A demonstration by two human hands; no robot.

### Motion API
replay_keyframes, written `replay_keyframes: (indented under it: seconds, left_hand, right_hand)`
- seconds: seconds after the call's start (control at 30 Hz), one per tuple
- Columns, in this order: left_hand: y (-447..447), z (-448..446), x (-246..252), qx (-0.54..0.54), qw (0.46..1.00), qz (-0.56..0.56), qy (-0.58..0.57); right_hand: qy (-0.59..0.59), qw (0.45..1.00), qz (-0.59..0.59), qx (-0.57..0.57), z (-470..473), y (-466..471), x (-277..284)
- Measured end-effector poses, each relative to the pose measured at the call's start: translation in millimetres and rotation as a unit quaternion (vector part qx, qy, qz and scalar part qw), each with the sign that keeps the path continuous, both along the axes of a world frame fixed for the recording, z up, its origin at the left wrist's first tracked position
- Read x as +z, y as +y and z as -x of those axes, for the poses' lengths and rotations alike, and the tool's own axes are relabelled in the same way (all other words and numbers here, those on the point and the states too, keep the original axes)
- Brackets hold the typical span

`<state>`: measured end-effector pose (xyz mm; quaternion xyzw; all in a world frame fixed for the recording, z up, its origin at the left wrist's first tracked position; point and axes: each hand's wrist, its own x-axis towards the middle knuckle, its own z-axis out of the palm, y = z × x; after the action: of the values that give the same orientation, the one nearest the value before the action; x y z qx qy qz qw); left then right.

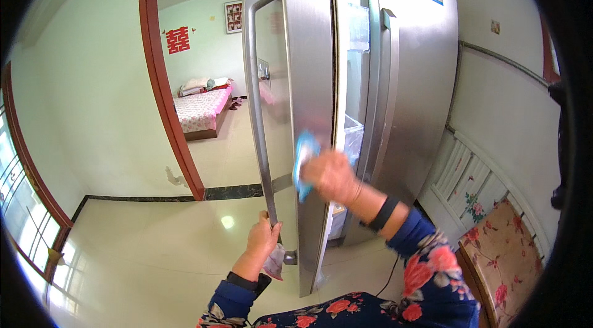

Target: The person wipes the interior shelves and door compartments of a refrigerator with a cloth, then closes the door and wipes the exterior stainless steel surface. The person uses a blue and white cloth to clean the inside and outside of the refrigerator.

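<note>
My left hand (262, 237) is closed around the lower part of a refrigerator door's long metal handle (255, 96). A pale pinkish cloth (275, 261) hangs just beneath that hand. My right hand (334, 177), blurred, grips a blue-and-white cleaning pad (303, 161) at the brushed-steel edge face of the door (310, 73). Blur hides the pad's exact shape. This door stands ajar, and its dark gasket runs along the inner edge. Clear plastic bins (358, 27) show through the gap, beside the second steel door (417, 82) and its handle (385, 96).
To the right, a white headboard-like frame (468, 179) stands behind a flower-patterned padded surface (502, 258). A doorway with a red-brown frame (171, 96) opens left onto a room with a bed (199, 108). Glossy tiles (162, 244) cover the floor. A thin cable (391, 277) lies near the refrigerator's base.
</note>
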<state>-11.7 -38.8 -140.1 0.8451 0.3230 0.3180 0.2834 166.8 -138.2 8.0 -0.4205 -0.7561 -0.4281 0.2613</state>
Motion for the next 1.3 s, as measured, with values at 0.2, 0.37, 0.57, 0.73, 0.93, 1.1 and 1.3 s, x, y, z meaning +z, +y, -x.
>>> replay_keyframes:
  seconds: [0.2,0.37,0.57,0.73,0.93,1.1,1.3]
  left_hand:
    - [1,0,-1,-0.003,1.0,0.017,0.0]
    - [1,0,-1,0.0,0.999,0.042,0.01]
    - [0,-1,0,0.004,1.0,-0.001,-0.003]
    - [-2,-2,5,-0.01,0.999,0.03,-0.001]
    - [-2,-5,5,-0.024,0.999,0.022,0.003]
    - [1,-4,-1,-0.014,0.999,0.028,0.018]
    - [1,-5,3,0.023,0.996,0.052,0.07]
  right_hand:
    - [-0.12,0.992,0.0,-0.045,-2,-11,-40]
    - [-0.05,0.96,-0.265,0.076,-18,13,142]
    - [-0.055,0.954,-0.293,0.018,-12,23,172]
    - [0.052,0.993,-0.059,-0.083,-18,4,-3]
    - [0.01,0.993,0.112,-0.028,18,-29,-188]
    - [-0.014,0.978,0.203,-0.047,21,-37,-238]
    - [-0.034,0.996,-0.01,-0.076,7,-21,-106]
